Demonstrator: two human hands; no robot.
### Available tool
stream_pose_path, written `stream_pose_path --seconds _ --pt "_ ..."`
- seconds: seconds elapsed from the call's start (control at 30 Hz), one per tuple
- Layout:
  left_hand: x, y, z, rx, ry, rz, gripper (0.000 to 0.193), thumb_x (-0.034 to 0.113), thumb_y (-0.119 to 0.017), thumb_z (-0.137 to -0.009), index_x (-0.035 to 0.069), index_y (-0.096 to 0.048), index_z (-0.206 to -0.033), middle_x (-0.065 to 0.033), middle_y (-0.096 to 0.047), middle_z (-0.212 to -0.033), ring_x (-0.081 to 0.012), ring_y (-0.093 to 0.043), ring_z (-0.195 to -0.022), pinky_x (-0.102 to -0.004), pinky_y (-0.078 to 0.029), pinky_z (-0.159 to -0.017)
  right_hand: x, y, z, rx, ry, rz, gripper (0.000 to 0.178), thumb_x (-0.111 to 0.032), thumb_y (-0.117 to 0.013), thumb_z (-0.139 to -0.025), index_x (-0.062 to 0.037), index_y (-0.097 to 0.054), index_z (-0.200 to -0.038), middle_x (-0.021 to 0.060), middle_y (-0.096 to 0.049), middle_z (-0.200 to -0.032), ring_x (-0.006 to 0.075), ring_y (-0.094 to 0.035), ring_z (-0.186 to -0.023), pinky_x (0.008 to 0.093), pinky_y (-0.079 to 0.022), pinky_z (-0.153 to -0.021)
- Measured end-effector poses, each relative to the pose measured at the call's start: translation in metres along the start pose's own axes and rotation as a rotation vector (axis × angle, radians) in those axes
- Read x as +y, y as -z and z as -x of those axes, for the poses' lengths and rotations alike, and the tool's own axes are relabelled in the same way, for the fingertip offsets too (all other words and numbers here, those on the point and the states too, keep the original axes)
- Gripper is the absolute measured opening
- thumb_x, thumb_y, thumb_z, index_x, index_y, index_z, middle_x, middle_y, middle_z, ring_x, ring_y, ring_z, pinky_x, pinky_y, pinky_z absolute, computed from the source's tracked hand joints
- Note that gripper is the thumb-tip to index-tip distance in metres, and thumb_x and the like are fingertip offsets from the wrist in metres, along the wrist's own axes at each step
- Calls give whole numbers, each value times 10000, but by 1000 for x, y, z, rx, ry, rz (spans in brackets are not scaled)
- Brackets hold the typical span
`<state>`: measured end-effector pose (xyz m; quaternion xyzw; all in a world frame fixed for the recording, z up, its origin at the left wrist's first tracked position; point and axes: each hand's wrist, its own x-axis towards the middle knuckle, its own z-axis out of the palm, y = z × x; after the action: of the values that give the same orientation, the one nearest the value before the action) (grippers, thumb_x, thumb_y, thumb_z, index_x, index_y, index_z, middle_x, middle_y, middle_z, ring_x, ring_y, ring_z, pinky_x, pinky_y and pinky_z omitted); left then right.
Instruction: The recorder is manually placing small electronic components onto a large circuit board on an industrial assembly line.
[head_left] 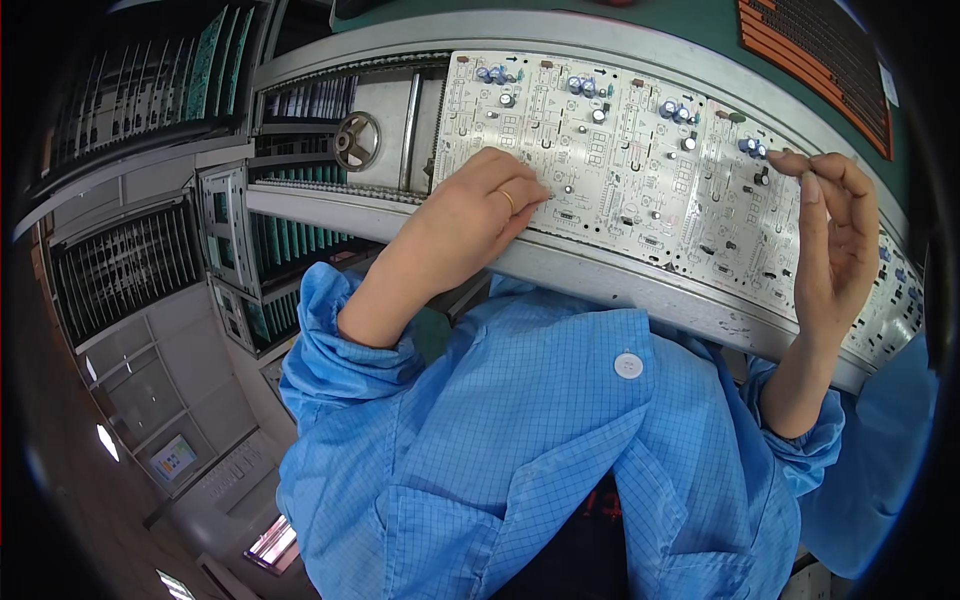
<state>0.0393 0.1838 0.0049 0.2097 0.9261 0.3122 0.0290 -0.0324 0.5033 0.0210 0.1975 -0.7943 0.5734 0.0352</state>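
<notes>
A row of joined white circuit boards lies in a metal rail frame in front of me, set with small electronic parts. My left hand, with a ring on one finger, is over the boards' left part. Its fingertips are pinched together at the board surface, and anything between them is too small to make out. Over the right part, my right hand is raised with bent fingers and its thumb apart from the index fingertip. That fingertip is beside blue capacitors. Nothing shows in its palm.
The metal rail runs between the boards and my body. A handwheel and a rod sit left of the boards. Racks of upright boards stand further left. An orange-edged slotted tray lies on the green surface at the back right.
</notes>
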Motion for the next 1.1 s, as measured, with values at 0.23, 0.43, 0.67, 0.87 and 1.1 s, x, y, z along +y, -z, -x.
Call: stream_pose_path --seconds 0.23,0.43,0.67,0.87,1.1 --pt "12 34 -31 -152 86 12 169 40 -635 -830 2 -653 -994 -144 -645 -956 -345 -605 -961 -412 -509 -837 -4 -1 8 -59 -172 -143 181 -17 -543 -970 22 -539 -1146 136 -701 -1012 165 -633 -1011 302 -451 -939" --pt "-55 42 -167 293 -422 -492 210 171 -647 -881 3 -655 -1007 -127 -675 -903 -253 -646 -779 -341 -529 -680 -18 -18 5 -151 -231 -250 180 -12 -554 -963 25 -544 -1140 119 -694 -987 175 -639 -1006 303 -460 -934" --pt "-64 25 -245 127 -129 -309 132 19 -637 -766 8 -713 -874 -232 -684 -859 -388 -671 -808 -429 -537 -739 -23 -19 10 -185 -359 -313 178 1 -572 -948 22 -555 -1123 117 -703 -976 166 -650 -987 299 -458 -938" --pt "-70 26 -259 108 -22 -253 117 44 -672 -736 27 -731 -835 -242 -678 -853 -391 -672 -813 -432 -538 -740 -21 -21 9 -215 -421 -323 180 -2 -579 -944 13 -557 -1122 119 -707 -988 163 -652 -1001 294 -454 -941" --pt "-56 58 -239 72 173 104 124 70 -722 -782 -6 -740 -879 -168 -716 -796 -250 -699 -721 -353 -555 -674 -28 -43 1 -212 -395 -299 155 -49 -603 -939 -10 -584 -1088 86 -735 -946 85 -627 -946 257 -416 -914"
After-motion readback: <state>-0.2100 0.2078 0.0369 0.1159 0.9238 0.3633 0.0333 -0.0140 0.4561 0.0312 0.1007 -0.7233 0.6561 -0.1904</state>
